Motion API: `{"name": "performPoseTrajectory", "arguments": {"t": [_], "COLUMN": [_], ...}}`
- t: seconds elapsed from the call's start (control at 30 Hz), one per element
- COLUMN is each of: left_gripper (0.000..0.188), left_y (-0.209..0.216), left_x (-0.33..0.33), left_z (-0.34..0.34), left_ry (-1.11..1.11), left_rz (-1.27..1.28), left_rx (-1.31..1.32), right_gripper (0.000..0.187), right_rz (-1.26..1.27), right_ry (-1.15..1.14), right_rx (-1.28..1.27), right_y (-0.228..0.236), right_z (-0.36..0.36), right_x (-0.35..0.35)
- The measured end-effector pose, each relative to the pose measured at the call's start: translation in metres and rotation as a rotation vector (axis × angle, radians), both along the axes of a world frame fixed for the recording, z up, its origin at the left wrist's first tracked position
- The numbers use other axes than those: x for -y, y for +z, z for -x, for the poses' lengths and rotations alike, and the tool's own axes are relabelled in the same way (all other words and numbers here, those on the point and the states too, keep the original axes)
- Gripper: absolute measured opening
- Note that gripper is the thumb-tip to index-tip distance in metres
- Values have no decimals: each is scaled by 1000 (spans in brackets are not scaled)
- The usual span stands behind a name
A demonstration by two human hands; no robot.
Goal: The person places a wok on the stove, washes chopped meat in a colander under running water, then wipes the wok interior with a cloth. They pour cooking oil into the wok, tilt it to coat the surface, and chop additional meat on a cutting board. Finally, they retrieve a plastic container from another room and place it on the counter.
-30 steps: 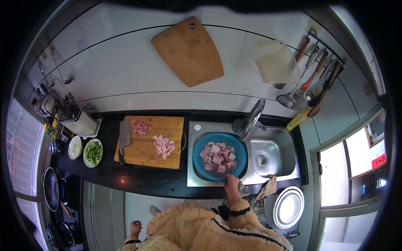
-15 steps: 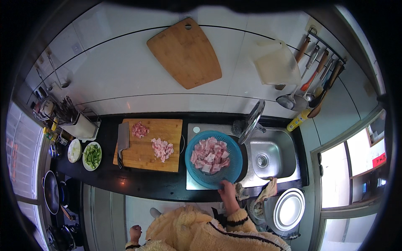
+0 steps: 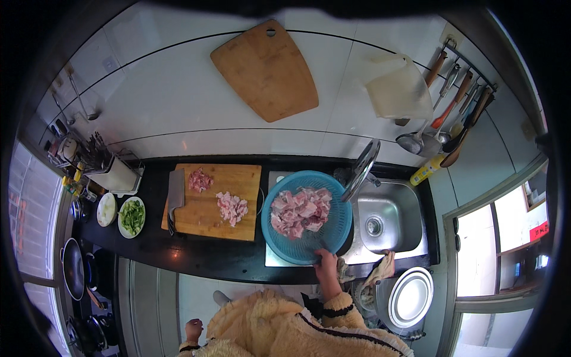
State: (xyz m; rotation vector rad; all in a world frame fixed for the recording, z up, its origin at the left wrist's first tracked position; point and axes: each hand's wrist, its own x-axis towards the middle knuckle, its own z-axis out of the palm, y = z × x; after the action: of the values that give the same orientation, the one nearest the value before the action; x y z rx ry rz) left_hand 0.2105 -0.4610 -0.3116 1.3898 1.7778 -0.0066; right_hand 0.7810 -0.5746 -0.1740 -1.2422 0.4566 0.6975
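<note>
My right hand [image 3: 326, 265] grips the near rim of a round blue plastic colander [image 3: 330, 232]. Raw meat chunks [image 3: 301, 212], pink with pale fat, are heaped inside it. The colander looks raised at its far side, over the steel drainboard left of the sink; whether it rests on anything underneath is hidden. Low down by my body hangs my left hand [image 3: 193, 329], fingers curled, with nothing visible in it. Left of the colander, a wooden cutting board [image 3: 205, 223] carries a cleaver [image 3: 176, 193], a reddish pile of chopped meat [image 3: 200, 179] and a paler pile [image 3: 231, 207].
The faucet [image 3: 363, 169] arches beside the colander, near the sink basin [image 3: 389, 208]. Cloths [image 3: 380, 271] drape over the counter's front edge, by a white basin [image 3: 410, 297]. Bowls of chopped greens [image 3: 131, 218] and white pieces [image 3: 106, 209] stand left. A wok [image 3: 73, 271] sits farther left.
The colander has risen and shifted away from me, its rim now looking larger. The meat in it has shifted and bunched together. My right hand moved slightly up with it; my left stayed low.
</note>
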Motion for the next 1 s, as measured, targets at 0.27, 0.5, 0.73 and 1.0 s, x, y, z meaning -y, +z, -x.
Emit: {"name": "performPoseTrajectory", "arguments": {"t": [0.27, 0.5, 0.73, 1.0], "left_gripper": [28, 26, 23, 26], "left_y": [-29, -7, 13, -11], "left_x": [-4, 19, 12, 7], "left_z": [23, 20, -8, 6], "left_ry": [51, 55, 56, 92], "left_rz": [81, 76, 7, 27], "left_rx": [76, 53, 8, 16], "right_gripper": [19, 22, 24, 21], "right_rz": [107, 146, 64, 182], "right_ry": [71, -114, -3, 87], "right_rx": [-80, -26, -85, -21], "right_y": [-24, -3, -6, -46], "right_z": [-6, 7, 1, -9], "right_x": [-9, -14, -5, 9]}}
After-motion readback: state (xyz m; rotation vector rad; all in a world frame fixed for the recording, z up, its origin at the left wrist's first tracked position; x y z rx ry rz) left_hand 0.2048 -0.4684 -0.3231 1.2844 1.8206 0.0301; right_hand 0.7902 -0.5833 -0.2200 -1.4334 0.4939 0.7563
